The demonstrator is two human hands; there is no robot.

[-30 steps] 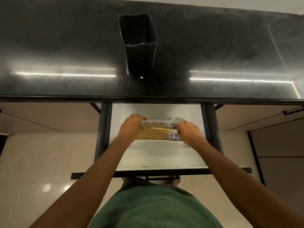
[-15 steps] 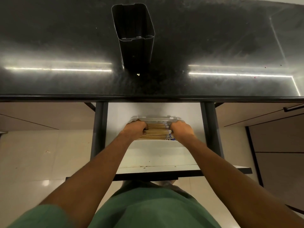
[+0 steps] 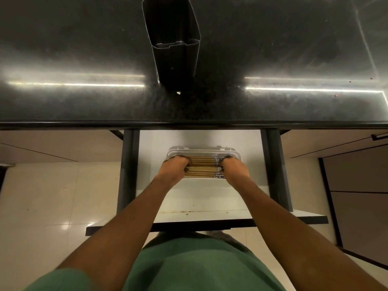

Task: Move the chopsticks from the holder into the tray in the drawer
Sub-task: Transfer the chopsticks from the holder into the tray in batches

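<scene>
Both hands have closed in on the chopsticks: left hand and right hand, fingers curled around the bundle's ends, settle it in the tray mid-drawer; the holder on the tabletop looks empty.

The chopsticks, pale wood with blue-printed ends on the right, lie side by side, lengthwise left to right, inside the white tray at the back of the open drawer. The dark rectangular holder stands upright and empty on the counter, mid-width.
</scene>
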